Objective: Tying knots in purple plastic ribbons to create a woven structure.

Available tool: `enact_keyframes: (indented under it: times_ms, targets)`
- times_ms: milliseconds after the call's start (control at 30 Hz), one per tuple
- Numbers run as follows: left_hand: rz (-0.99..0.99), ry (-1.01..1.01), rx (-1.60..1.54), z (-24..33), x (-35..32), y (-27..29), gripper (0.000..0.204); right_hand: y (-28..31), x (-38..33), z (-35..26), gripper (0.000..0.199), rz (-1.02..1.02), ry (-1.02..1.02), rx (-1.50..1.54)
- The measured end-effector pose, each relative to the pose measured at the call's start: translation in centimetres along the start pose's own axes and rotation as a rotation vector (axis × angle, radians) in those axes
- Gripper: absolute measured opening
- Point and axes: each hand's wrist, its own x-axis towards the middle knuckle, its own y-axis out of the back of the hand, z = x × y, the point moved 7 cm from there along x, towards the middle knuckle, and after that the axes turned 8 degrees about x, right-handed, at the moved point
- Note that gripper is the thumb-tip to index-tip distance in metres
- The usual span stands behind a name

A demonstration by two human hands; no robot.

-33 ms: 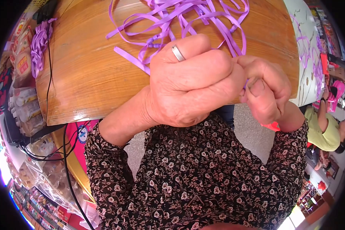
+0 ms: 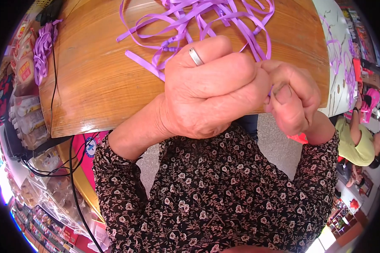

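Observation:
Both my hands are raised together over the near edge of the wooden table. My left hand (image 2: 213, 88), with a silver ring on one finger, is curled into a closed fist; what lies inside its fingers is hidden. Its knuckles touch my right hand (image 2: 293, 97), whose thumb and finger pinch a small purple piece (image 2: 271, 90), of which only a sliver shows. Beyond them lies a loose tangle of flat purple lanyards (image 2: 198, 19) with small darker purple fittings (image 2: 169, 44). One strap (image 2: 143, 64) runs toward my left hand and disappears behind it.
The wooden table (image 2: 88, 84) fills the upper middle. A purple lanyard bundle (image 2: 45, 52) hangs at its left edge beside a black cable (image 2: 54, 92). Packaged goods (image 2: 29, 118) stand left. More purple straps lie on a white marbled surface (image 2: 335, 84) at right, near another person (image 2: 356, 141).

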Motion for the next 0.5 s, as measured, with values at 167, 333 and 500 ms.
enact_keyframes:
  times_ms: [167,333,500]
  targets:
    - [0.01,0.026,-0.03,-0.4,0.0,-0.5,0.015,0.4,0.1,-0.2,0.018,0.121,-0.025,-0.073]
    - [-0.036,0.296,-0.174,-2.5,-0.1,-1.7,0.005,0.8,0.6,3.3,0.047,0.14,-0.337,0.225]
    - [-0.012,0.685,-0.585,-4.4,-1.8,-3.2,0.016,1.5,0.4,4.0,0.061,0.161,-0.452,0.262]
